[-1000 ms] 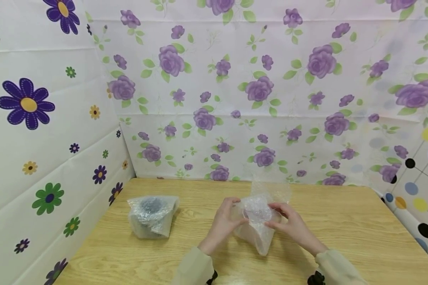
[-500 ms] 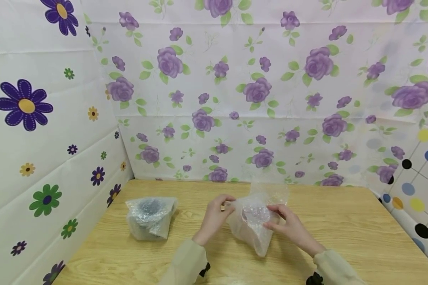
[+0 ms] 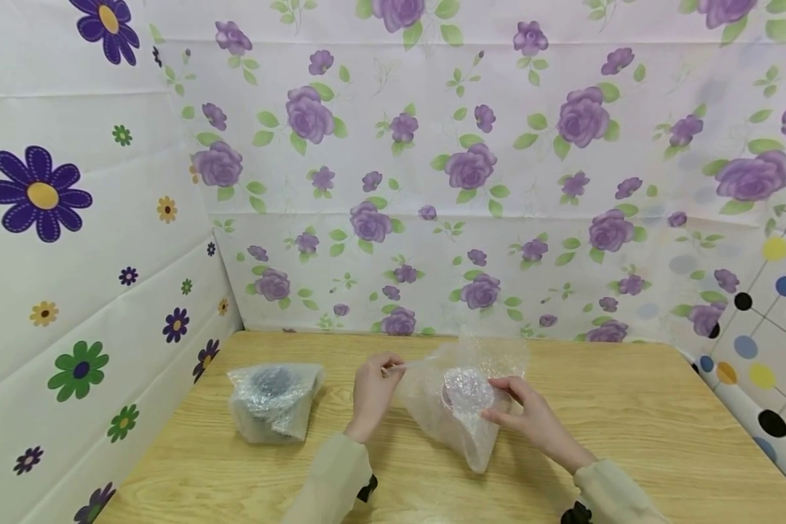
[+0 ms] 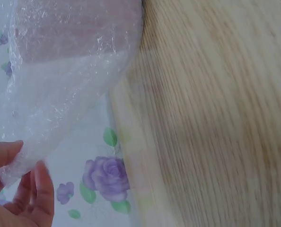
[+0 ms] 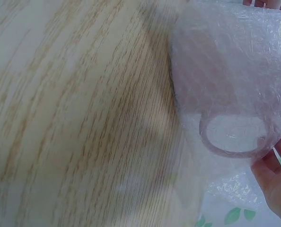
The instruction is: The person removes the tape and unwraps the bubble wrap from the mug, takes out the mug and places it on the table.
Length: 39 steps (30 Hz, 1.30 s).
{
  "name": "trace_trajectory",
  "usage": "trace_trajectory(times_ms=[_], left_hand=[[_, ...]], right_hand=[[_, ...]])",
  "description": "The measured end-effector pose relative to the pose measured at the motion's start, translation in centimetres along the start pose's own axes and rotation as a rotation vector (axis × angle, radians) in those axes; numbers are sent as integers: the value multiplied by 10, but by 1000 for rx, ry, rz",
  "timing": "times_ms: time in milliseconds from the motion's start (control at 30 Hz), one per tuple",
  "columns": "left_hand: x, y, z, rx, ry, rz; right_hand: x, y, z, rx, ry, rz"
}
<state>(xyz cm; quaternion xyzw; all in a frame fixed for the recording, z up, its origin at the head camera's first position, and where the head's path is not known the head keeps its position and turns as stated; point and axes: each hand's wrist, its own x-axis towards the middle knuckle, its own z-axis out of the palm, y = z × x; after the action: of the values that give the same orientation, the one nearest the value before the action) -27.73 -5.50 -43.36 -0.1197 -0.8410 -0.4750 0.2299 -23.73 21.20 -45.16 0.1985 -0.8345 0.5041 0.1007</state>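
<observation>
A pinkish mug [image 5: 204, 75] stands partly wrapped in clear bubble wrap [image 3: 426, 407] in front of me; its handle shows through the film in the right wrist view. With thumb and fingers, my left hand [image 3: 373, 389] pinches a loose edge of the wrap and draws it out to the left of the mug. My right hand [image 3: 533, 418] grips the mug's right side through the film, thumb near the handle in the right wrist view. Layers of wrap blur the mug's outline.
On the left of the wooden table [image 3: 629, 415] sits another bundle [image 3: 275, 404], wrapped in bubble wrap with something dark inside. A flowered sheet [image 3: 419, 182] hangs behind the table's far edge, and another patterned sheet [image 3: 105, 291] stands along the left.
My left hand has moved from the mug's left side out to the left, pulling an edge of bubble wrap with it. The right hand keeps nearly the same place on the mug.
</observation>
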Motion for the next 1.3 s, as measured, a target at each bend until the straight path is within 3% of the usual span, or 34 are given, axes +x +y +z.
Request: trace_trajectory(times_ms=[200, 467, 600, 767, 967, 1133, 1300], left_hand=[[-1, -6, -5, 1, 41, -72], [-5, -13, -10, -133, 63, -178], [-6, -16, -11, -66, 86, -191], [-6, -20, -12, 40, 100, -160], [-8, -20, -13, 44, 86, -156], [-11, -24, -14, 94, 55, -216], [-14, -27, -18, 190, -73, -311]], right_hand=[[-2, -19, -3, 2, -11, -2], [-4, -36, -5, -7, -17, 21], [-4, -35, -5, -3, -12, 14], [-4, -32, -4, -3, -7, -9], [-2, -11, -1, -9, 1, -30], [-1, 3, 1, -5, 4, -35], [-1, 3, 2, -9, 10, -41]])
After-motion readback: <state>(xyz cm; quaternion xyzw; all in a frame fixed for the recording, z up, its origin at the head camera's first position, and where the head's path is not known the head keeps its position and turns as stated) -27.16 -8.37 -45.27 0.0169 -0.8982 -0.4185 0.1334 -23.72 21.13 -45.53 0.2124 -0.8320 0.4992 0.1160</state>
